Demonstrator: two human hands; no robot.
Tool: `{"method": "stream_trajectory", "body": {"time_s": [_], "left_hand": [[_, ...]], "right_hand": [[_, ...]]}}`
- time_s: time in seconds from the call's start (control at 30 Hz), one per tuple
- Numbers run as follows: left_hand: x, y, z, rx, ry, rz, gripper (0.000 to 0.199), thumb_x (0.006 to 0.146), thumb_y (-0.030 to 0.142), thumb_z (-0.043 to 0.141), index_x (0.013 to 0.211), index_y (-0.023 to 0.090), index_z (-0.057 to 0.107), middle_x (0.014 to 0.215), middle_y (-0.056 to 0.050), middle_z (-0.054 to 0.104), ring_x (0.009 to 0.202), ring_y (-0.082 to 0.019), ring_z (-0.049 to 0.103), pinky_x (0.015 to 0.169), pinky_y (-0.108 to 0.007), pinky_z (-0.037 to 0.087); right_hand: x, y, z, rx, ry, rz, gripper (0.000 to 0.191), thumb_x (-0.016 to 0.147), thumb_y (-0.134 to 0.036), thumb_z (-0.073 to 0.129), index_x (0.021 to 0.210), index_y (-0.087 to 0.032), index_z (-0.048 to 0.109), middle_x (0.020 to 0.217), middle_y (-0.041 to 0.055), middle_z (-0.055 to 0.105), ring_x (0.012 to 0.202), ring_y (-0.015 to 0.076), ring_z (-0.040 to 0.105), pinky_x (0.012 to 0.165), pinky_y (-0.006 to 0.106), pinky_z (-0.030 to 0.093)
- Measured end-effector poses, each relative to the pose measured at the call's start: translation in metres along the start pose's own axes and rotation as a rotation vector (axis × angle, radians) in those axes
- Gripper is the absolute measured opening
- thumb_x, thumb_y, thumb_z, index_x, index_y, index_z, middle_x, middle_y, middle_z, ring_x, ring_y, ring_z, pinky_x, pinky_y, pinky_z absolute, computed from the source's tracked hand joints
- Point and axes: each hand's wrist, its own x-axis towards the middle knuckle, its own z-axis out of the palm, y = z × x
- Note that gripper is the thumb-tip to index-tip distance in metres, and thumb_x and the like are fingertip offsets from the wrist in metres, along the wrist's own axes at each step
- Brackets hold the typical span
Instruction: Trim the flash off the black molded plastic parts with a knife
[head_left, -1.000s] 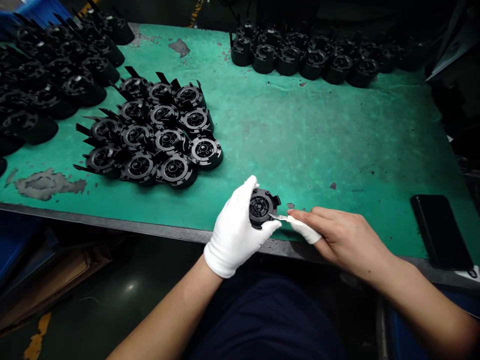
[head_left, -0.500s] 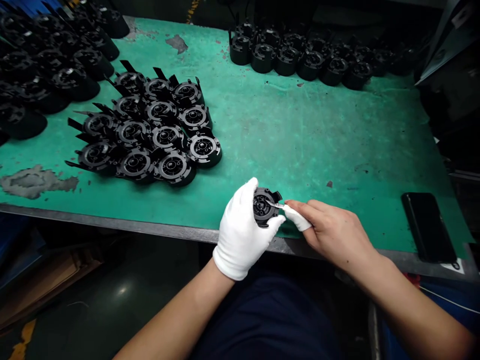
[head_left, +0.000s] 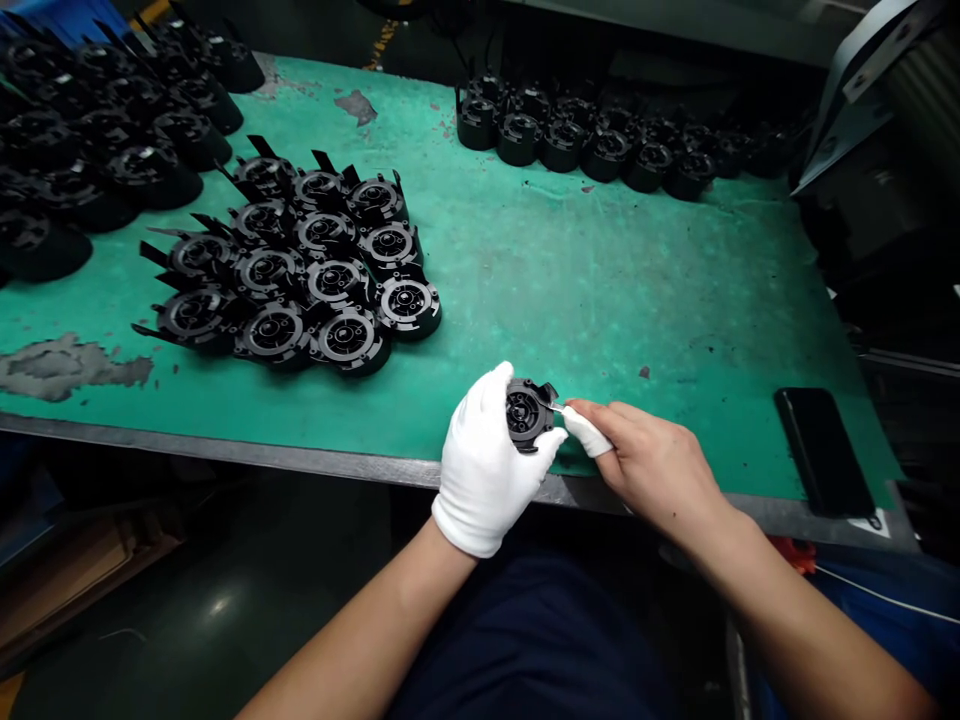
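Note:
My left hand [head_left: 485, 462], in a white glove, is closed around a round black plastic part [head_left: 528, 415] near the table's front edge. The part's ringed face is turned up, with tabs on its rim. My right hand [head_left: 649, 450] is bare apart from a white cover on the thumb. It grips a small knife [head_left: 556, 407], whose thin metal blade points left and reaches the part's upper right rim. The knife's handle is hidden in the fingers. To the left, a group of similar black parts [head_left: 349, 335] stands on the green tabletop [head_left: 600, 270].
More black housings [head_left: 180, 135] crowd the table's far left. A row of black parts [head_left: 562, 145] lines the back edge. A dark phone [head_left: 825, 450] lies at the right. Cardboard [head_left: 82, 570] is below the table at left, and a blue container [head_left: 885, 610] at lower right.
The blade tip has shifted from near the middle of the round part out to its rim. My left hand still holds the part. The camera view has moved slightly.

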Motion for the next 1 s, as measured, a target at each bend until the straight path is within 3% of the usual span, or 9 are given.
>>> {"method": "stream_trajectory", "body": {"time_s": [0.13, 0.37, 0.53, 0.67, 0.8, 1.0], "left_hand": [[0.000, 0.000, 0.001, -0.011, 0.003, -0.001, 0.075, 0.081, 0.037, 0.073, 0.144, 0.015, 0.037, 0.138, -0.017, 0.055, 0.130, -0.032, 0.054, 0.111, -0.047, 0.047], [-0.001, 0.003, 0.004, 0.015, 0.034, -0.007, 0.072, 0.081, 0.033, 0.071, 0.143, 0.013, 0.039, 0.136, -0.018, 0.056, 0.129, -0.032, 0.055, 0.110, -0.047, 0.048], [-0.005, 0.005, 0.010, 0.037, 0.110, 0.035, 0.069, 0.083, 0.033, 0.070, 0.142, 0.011, 0.040, 0.135, -0.020, 0.057, 0.129, -0.032, 0.055, 0.109, -0.049, 0.047], [0.000, -0.005, -0.005, -0.062, -0.066, 0.073, 0.080, 0.081, 0.039, 0.073, 0.146, 0.014, 0.035, 0.141, -0.019, 0.052, 0.134, -0.032, 0.051, 0.113, -0.049, 0.044], [0.011, -0.019, -0.028, -0.136, -0.301, 0.165, 0.091, 0.078, 0.040, 0.078, 0.151, 0.018, 0.028, 0.154, -0.016, 0.041, 0.143, -0.029, 0.041, 0.120, -0.048, 0.036], [0.019, -0.023, -0.036, -0.149, -0.382, 0.157, 0.092, 0.078, 0.037, 0.079, 0.152, 0.022, 0.026, 0.156, -0.014, 0.040, 0.145, -0.029, 0.039, 0.121, -0.049, 0.036]], "right_hand": [[-0.003, -0.003, 0.003, 0.075, -0.004, -0.022, 0.035, 0.099, -0.025, 0.048, 0.131, -0.029, 0.063, 0.098, 0.0045, 0.073, 0.088, 0.0191, 0.069, 0.073, 0.027, 0.050], [0.002, -0.014, 0.000, -0.097, -0.017, 0.039, 0.038, 0.095, -0.022, 0.051, 0.131, -0.031, 0.063, 0.088, 0.0020, 0.071, 0.076, 0.0197, 0.068, 0.057, 0.028, 0.042], [0.001, -0.018, 0.009, -0.056, 0.056, 0.088, 0.040, 0.095, -0.017, 0.048, 0.132, -0.027, 0.062, 0.100, 0.0051, 0.074, 0.084, 0.0210, 0.071, 0.066, 0.028, 0.050], [-0.014, -0.007, 0.006, 0.144, 0.023, -0.041, 0.041, 0.096, -0.016, 0.045, 0.134, -0.022, 0.058, 0.120, 0.0089, 0.072, 0.103, 0.0226, 0.070, 0.084, 0.032, 0.055], [-0.028, 0.004, -0.004, 0.183, -0.061, -0.060, 0.044, 0.092, -0.015, 0.045, 0.133, -0.022, 0.059, 0.106, 0.0059, 0.077, 0.083, 0.0231, 0.075, 0.070, 0.034, 0.059], [-0.021, 0.004, -0.004, 0.224, -0.142, -0.144, 0.045, 0.095, -0.016, 0.042, 0.136, -0.019, 0.059, 0.128, 0.0092, 0.070, 0.106, 0.0250, 0.071, 0.085, 0.037, 0.060]]}}
